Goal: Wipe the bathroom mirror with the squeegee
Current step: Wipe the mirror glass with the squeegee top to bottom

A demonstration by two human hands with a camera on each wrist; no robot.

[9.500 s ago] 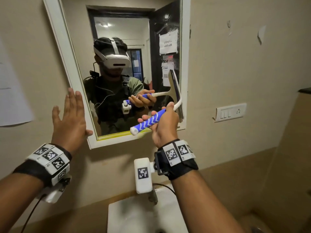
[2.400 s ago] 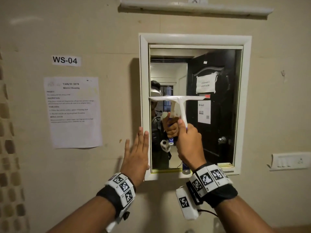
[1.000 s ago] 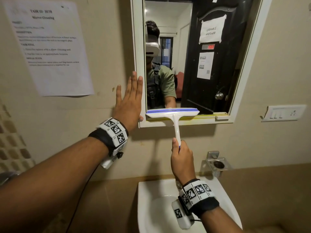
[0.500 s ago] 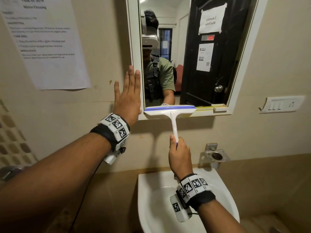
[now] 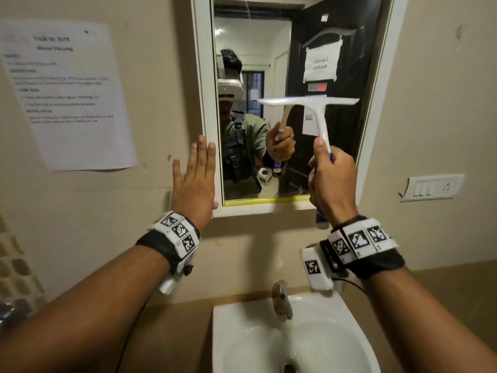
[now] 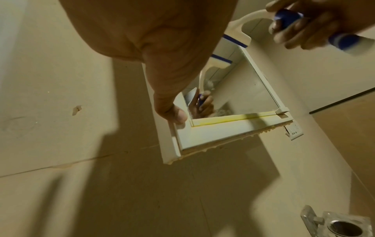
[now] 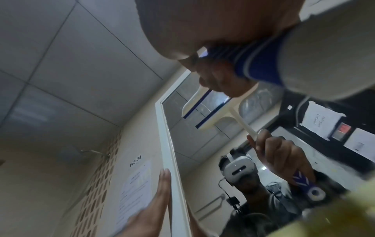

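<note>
Since half a second earlier, squeegee [image 5: 317,103] had risen from the mirror's bottom edge to mid-height on the right half of the glass. Right hand [image 5: 332,184] wrapped tight round the blue-and-white handle, thumb laid up the white stem; forearm came in from lower right, wrist below the frame. Blade lay horizontal, above and slightly left of that hand, handle running near-vertical down from it. Whether the rubber touched glass: could not tell. Bathroom mirror [image 5: 269,36] hung on the far wall above the washbasin [image 5: 228,345]. Left hand [image 5: 195,181] flat, fingers straight, against wall and left frame, holding nothing. Judged: another downward pull due; right hand does it.
</note>
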